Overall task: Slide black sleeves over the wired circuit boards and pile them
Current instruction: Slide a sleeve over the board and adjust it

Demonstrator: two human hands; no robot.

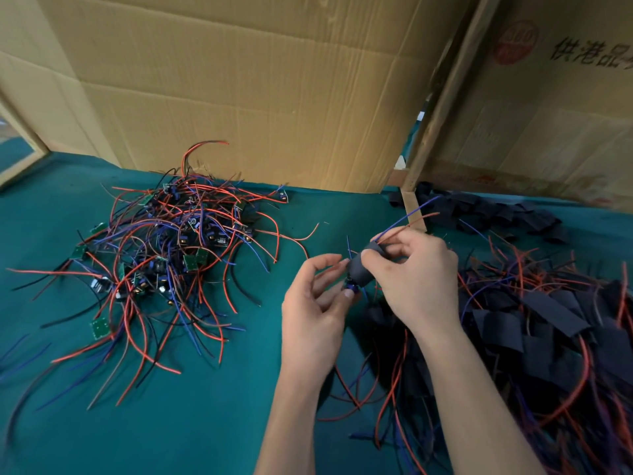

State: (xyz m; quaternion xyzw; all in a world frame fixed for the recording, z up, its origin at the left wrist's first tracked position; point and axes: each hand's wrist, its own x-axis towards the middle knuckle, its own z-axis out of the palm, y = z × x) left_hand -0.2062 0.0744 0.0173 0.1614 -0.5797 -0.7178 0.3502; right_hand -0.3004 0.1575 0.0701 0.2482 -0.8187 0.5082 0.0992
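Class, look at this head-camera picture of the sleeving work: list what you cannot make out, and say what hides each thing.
- Circuit board being sleeved: mostly hidden inside the black sleeve and behind the left hand and right hand.
- Pile of sleeved boards: cut off by the right and bottom edges.
- Printed characters on the cardboard box: cut off by the right edge.
- Components in the pile of bare boards: too small, tangled under wires.

The one camera sits on my head and looks forward and down over the green table (pixel 212 423), close enough that my forearms run in from the bottom edge and my left hand (pixel 313 313) and right hand (pixel 416 279) meet near the middle. The wide lens bends the edges. It faces the cardboard wall (pixel 239 90) at the table's far side, which fills the upper half. No second view shares any of this
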